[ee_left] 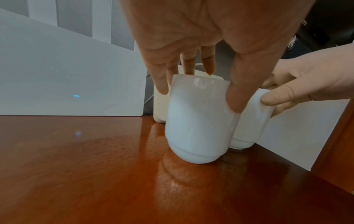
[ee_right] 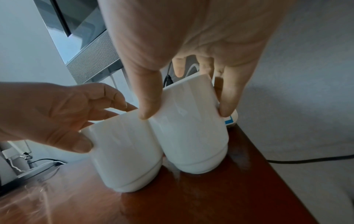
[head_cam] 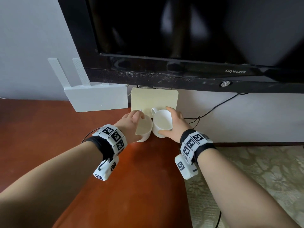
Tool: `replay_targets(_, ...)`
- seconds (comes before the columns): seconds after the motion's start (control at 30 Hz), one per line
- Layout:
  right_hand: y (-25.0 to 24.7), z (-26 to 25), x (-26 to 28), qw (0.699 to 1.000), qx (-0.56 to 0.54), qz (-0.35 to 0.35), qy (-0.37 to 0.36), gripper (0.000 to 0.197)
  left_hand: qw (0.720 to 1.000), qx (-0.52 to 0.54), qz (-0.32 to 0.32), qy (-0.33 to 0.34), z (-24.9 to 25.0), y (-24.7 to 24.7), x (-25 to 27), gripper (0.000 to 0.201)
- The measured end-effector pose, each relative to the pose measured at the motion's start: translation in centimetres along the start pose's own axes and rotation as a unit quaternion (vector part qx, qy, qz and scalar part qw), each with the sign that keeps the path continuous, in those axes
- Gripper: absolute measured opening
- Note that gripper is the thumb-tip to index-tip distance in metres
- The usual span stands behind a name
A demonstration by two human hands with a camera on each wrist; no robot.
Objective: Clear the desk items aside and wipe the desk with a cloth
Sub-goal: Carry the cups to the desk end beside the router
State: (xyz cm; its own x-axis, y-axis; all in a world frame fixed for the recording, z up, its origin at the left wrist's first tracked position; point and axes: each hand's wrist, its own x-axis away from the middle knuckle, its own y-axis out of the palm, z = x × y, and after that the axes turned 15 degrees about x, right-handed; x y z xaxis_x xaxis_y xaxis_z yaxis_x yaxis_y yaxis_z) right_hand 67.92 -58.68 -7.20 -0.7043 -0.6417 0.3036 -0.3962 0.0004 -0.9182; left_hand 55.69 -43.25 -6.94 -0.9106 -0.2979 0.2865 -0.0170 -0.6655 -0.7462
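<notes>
Two white mugs stand side by side, touching, near the back right corner of the reddish-brown desk [head_cam: 139,175]. My left hand [head_cam: 137,125] grips the left mug [head_cam: 145,129] from above by its rim, thumb on the near wall [ee_left: 199,121]. That mug leans a little, its base on the wood [ee_right: 124,151]. My right hand [head_cam: 166,120] grips the right mug [head_cam: 160,125] the same way, thumb and fingers spanning the rim [ee_right: 191,133]. The right mug's handle points to the back left.
A white router [head_cam: 98,99] and a cream box [head_cam: 154,97] sit against the wall just behind the mugs, under a black TV [head_cam: 181,38]. A black cable [head_cam: 213,109] hangs right of the desk. Patterned carpet [head_cam: 255,178] lies beyond the desk's right edge.
</notes>
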Motion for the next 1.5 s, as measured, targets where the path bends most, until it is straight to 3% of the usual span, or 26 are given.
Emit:
replay_targets(0.3, -0.2, -1.0, 0.8, 1.0, -0.004, -0.009, 0.021, 0.091, 0.999, -0.007, 0.029, -0.013, 0.5, 0.4, 0.3, 0.069)
replay_targets(0.47, -1.1, -1.2, 2.3, 0.999, 0.018, 0.047, 0.002, 0.085, 0.999, -0.006, 0.034, -0.026, 0.2, -0.3, 1.3, 0.088)
replay_targets(0.67, -3.2, -4.5, 4.8, 0.995, 0.053, 0.084, -0.031, 0.081, 0.998, -0.011, 0.052, -0.016, -1.1, -3.2, 5.3, 0.092)
replay_targets(1.0, -2.0, -17.4, 9.3, 0.979, 0.102, 0.061, -0.168, 0.072, 0.995, -0.014, 0.09, 0.029, -7.6, -9.3, 16.6, 0.085)
replay_targets(1.37, 3.6, -36.9, 16.2, 0.954, 0.144, 0.067, -0.256, 0.05, 0.989, -0.025, 0.116, 0.083, -23.0, -17.2, 33.9, 0.087)
replay_targets(1.5, 6.6, -43.7, 18.3, 0.946, 0.16, 0.048, -0.278, 0.048, 0.99, -0.028, 0.123, 0.064, -29.0, -20.1, 40.2, 0.089)
